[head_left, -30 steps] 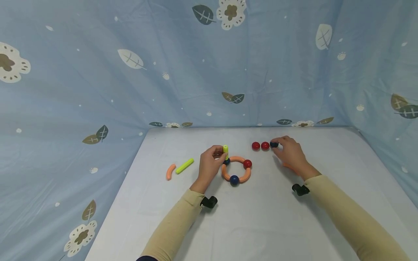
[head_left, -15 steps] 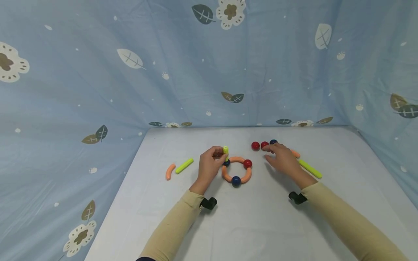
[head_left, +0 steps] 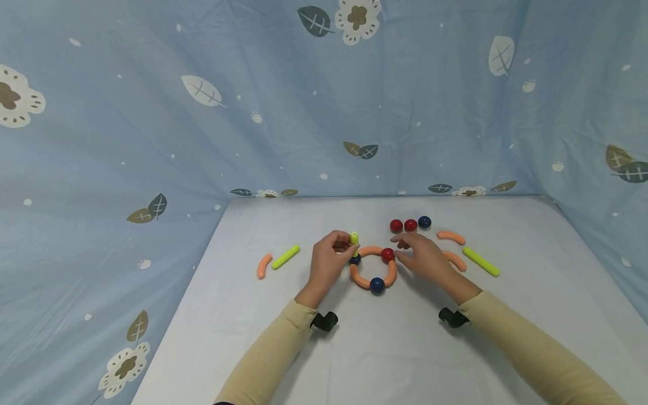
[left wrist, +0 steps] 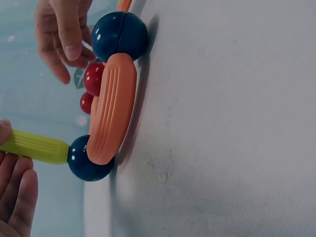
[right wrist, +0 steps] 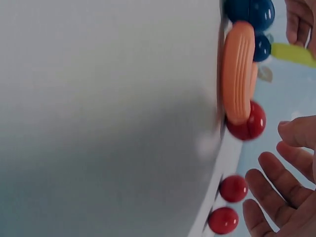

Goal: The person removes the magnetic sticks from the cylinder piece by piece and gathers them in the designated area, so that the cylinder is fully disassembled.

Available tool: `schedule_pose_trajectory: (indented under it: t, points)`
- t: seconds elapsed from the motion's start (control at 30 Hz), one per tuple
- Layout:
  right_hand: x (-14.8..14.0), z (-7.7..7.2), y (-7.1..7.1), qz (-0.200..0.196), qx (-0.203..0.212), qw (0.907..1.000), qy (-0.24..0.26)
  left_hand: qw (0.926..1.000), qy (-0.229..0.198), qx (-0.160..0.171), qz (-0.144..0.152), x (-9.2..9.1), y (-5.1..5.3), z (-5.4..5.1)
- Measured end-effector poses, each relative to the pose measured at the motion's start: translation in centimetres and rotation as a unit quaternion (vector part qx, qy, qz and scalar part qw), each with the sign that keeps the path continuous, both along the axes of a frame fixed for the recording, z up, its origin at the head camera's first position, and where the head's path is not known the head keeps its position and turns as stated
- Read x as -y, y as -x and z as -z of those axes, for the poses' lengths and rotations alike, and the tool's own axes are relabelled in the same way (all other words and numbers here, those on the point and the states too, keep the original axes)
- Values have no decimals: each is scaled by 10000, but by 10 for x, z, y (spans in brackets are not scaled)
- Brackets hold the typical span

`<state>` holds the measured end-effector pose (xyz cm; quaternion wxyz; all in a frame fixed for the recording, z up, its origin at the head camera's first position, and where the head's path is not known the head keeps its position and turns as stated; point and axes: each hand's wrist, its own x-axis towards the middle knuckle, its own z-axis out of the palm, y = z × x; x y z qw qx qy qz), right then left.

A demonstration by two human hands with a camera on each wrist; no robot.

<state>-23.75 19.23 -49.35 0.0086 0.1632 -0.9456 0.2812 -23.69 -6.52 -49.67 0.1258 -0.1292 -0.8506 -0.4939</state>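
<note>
My left hand [head_left: 326,261] pinches a yellow-green magnetic rod [head_left: 354,238] between thumb and fingers. The rod stands upright, its lower end on a blue ball [left wrist: 88,160]. That ball belongs to a ring of curved orange rods [head_left: 360,280], along with a front blue ball [head_left: 377,286] and a red ball [head_left: 387,255]. Beside the red ball, my right hand [head_left: 425,260] holds nothing, its fingers spread and slightly bent. In the right wrist view a small gap shows between the fingertips [right wrist: 284,126] and the red ball.
Behind the ring lie two red balls [head_left: 403,225] and a blue ball [head_left: 424,222]. Two curved orange rods [head_left: 450,237] and a yellow-green rod [head_left: 481,262] lie to the right. Another orange rod [head_left: 264,266] and yellow-green rod [head_left: 286,257] lie left on the white table [head_left: 385,349].
My right hand has left the far blue ball and come leftward and nearer to the ring's red ball. The ring has shifted slightly right and nearer, with the left hand still holding the upright rod.
</note>
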Motion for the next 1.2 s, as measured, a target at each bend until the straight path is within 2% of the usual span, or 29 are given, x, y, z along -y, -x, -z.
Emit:
schedule_pose_trajectory:
  t: [0.33, 0.57, 0.93, 1.2]
  points:
    - [21, 1, -13, -269, -228, 9985, 409, 10000, 6, -43, 49, -3, -7, 0]
    - [36, 3, -17, -423, 36, 9972, 622, 9998, -7, -146, 113, -2, -8, 3]
    - [55, 11, -19, -585, 94, 9942, 895, 9994, 60, -202, 284, 0, -10, 7]
    - [63, 16, -16, -401, 318, 9946, 903, 9993, 71, -176, 331, 2, -9, 9]
